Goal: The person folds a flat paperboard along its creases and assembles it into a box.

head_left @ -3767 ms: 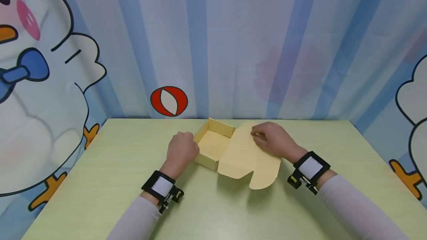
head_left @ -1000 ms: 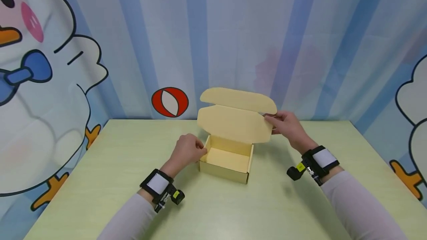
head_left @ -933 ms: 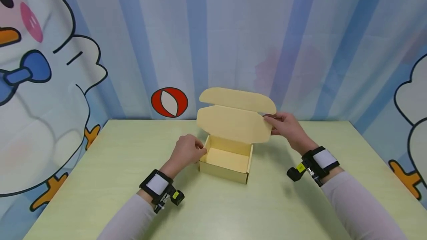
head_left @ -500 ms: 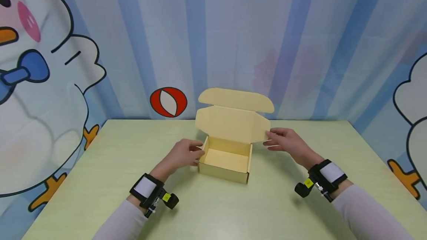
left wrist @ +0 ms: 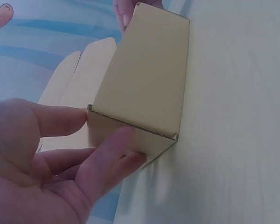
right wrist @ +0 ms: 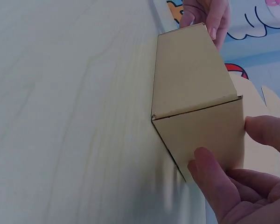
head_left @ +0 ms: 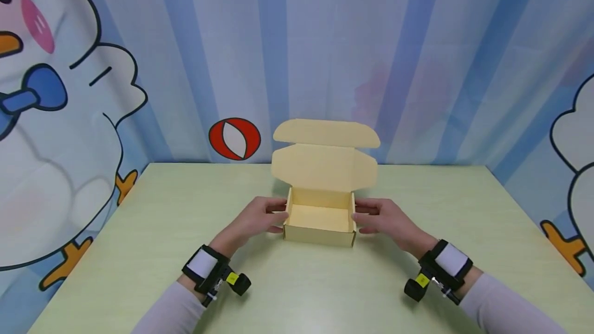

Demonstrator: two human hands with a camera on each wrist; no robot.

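A small tan cardboard box stands on the table, its front wall facing me. Its lid is raised at the back, with the rounded tuck flap above it. My left hand touches the left wall. In the left wrist view, the thumb is at the top edge of the box and the loosely straight fingers lie along its side. My right hand touches the right wall in the same way; the right wrist view shows its fingertips on the end panel of the box.
The pale wood table runs back to a striped blue curtain with cartoon prints. Both wrists wear black straps with small cameras, the left camera and the right camera hanging low beside the forearms.
The box has turned so its lid, first at the right, stands at the back. My right hand has left the lid and come down to the right wall; the box now faces squarely forward.
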